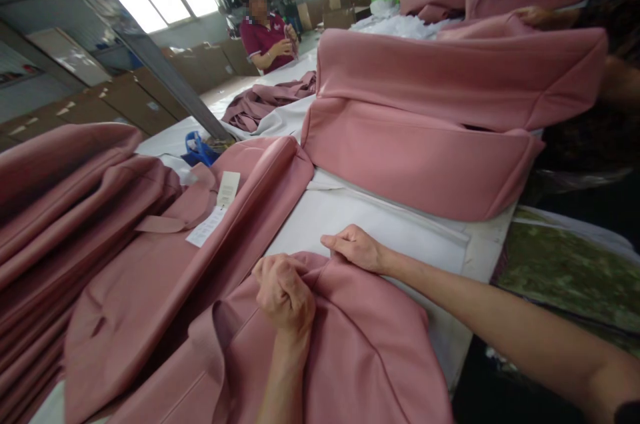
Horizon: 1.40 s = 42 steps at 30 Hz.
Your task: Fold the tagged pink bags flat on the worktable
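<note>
A pink garment [350,344] lies bunched on the white table [360,217] right in front of me. My left hand [284,292] is closed in a fist on a gathered fold of its cloth. My right hand [356,247] pinches the garment's top edge just to the right of the left hand. To the left, another pink garment [165,264] lies spread out with a white paper tag [215,211] on it.
A folded stack of pink garments [425,117] sits across the table on the right, with another person's hand [533,14] on it. More pink cloth [55,197] piles at the far left. A person in a maroon shirt [265,37] works at the far end. A blue bag [200,149] lies mid-table.
</note>
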Each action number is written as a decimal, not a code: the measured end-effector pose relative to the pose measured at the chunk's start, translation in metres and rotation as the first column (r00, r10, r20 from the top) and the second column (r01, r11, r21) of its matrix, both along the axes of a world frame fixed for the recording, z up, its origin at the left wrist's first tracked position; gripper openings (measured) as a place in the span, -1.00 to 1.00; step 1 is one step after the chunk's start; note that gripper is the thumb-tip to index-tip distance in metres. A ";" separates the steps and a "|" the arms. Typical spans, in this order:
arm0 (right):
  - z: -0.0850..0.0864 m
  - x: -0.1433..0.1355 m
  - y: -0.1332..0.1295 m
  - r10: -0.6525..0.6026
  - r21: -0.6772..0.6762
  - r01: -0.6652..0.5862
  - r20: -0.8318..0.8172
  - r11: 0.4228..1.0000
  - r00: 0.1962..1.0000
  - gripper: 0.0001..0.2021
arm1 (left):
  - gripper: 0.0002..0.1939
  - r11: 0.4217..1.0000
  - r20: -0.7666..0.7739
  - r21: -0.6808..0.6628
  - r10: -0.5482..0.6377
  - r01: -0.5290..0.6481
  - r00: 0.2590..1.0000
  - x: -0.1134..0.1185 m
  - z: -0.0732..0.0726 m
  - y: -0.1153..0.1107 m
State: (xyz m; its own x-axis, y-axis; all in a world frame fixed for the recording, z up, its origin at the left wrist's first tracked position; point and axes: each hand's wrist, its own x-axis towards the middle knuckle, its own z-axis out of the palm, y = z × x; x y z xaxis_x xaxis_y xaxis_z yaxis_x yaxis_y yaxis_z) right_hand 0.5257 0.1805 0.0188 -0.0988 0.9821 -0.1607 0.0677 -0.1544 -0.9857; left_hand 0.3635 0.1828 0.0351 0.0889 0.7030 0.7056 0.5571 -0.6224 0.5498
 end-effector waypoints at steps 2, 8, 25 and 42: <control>0.005 0.005 0.007 0.092 -0.015 -0.092 0.044 0.996 0.995 -0.54 | -0.45 0.998 0.079 0.054 -0.038 0.034 0.996 -0.002 0.001 -0.003; 0.036 0.008 0.037 0.488 -0.125 -0.480 0.389 0.868 0.781 -0.72 | -0.41 0.978 0.177 0.194 -0.112 0.077 0.978 -0.004 0.002 -0.003; 0.033 -0.009 0.053 0.564 0.065 -0.746 0.612 0.663 0.555 -0.65 | -0.43 0.983 0.198 0.143 -0.142 0.114 0.970 -0.007 -0.003 0.004; 0.033 -0.012 0.057 0.476 0.002 -0.704 0.736 0.710 0.482 -0.72 | -0.49 0.920 -0.374 -0.349 0.039 -0.179 0.926 -0.058 0.010 0.043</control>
State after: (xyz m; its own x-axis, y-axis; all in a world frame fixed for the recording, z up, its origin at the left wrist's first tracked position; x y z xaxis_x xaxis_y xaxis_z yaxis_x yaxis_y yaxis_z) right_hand 0.5133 0.2374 0.0516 -0.6549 0.7340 -0.1799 0.6557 0.4335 -0.6182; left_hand 0.3050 0.2258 0.0453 0.1898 0.9255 0.3279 0.8097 -0.3364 0.4808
